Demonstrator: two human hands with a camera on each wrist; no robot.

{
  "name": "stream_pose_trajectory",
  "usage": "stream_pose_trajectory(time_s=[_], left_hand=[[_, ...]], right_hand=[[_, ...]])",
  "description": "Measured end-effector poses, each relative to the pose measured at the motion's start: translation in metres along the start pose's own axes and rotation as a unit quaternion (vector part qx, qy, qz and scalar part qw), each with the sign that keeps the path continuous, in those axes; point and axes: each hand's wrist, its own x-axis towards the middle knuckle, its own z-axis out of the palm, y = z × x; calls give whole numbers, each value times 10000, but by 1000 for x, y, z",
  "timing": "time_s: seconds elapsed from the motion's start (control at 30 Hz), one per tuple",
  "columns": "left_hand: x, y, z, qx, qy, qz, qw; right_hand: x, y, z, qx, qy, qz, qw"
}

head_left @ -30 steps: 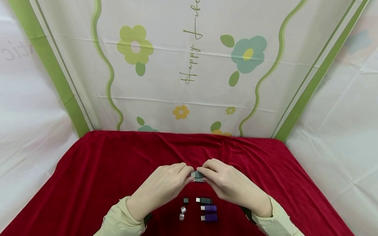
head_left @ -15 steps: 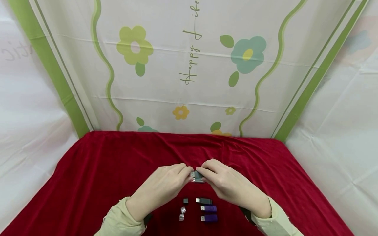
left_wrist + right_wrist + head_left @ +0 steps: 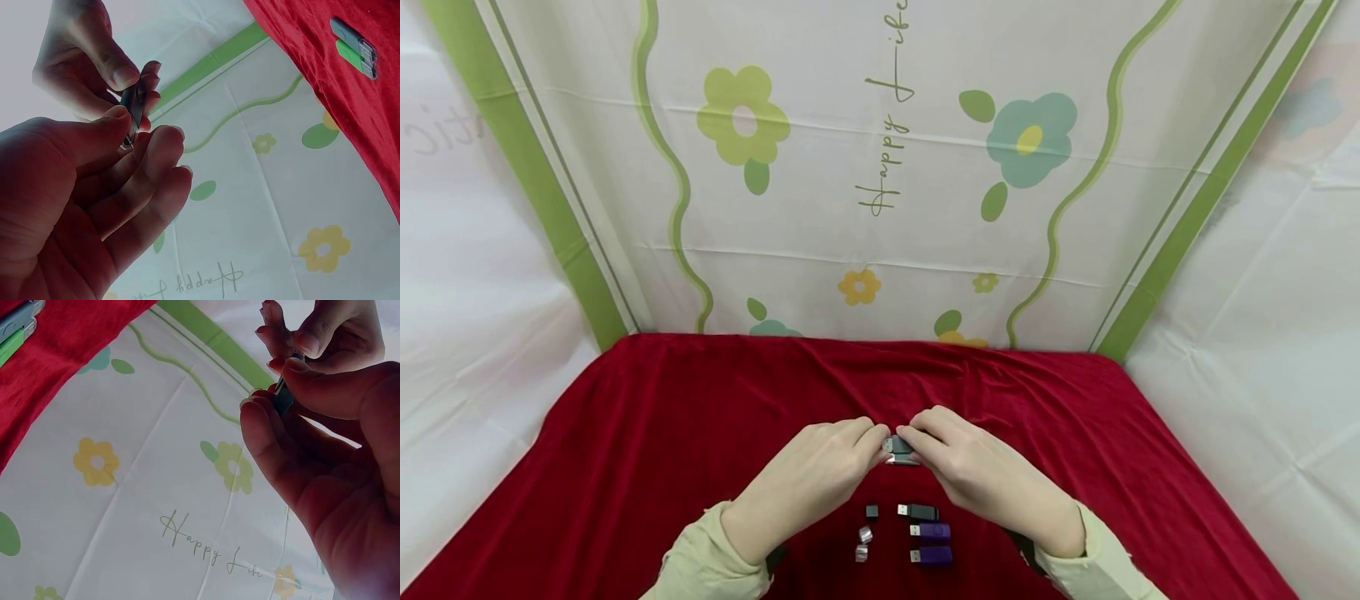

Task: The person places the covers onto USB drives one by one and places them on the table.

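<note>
Above the red cloth, my left hand (image 3: 831, 467) and right hand (image 3: 977, 462) meet fingertip to fingertip. Between them is a small dark USB stick (image 3: 133, 100), pinched by thumb and fingers at both ends. Its shiny end is on the left hand's side; fingers hide whether a cap is on it. Closer to me on the cloth lie a black USB stick (image 3: 921, 511) and two purple USB sticks, one (image 3: 931, 530) behind the other (image 3: 931, 555), their metal plugs bare and pointing left. Left of them lie a black cap (image 3: 872, 511) and two clear caps (image 3: 863, 544).
A grey USB stick (image 3: 345, 31) and a green USB stick (image 3: 350, 54) with clear caps lie side by side on the cloth. The red cloth (image 3: 700, 417) covers the table. Printed white curtains (image 3: 820, 208) stand behind and at both sides.
Both hands keep pinching the dark USB stick in nearly the same place. My right hand has shifted very slightly left. The sticks and caps near me lie as before.
</note>
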Motion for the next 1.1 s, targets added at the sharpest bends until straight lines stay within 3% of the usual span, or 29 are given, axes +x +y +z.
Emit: stream_pose_trajectory(time_s=[0.63, 1.1], left_hand=[[2, 2, -1, 39, 142, 10, 9999], [1, 2, 0, 44, -9, 30, 10000]], right_hand=[[0, -2, -1, -329, 55, -71, 9994], [0, -2, -1, -119, -52, -28, 9999]])
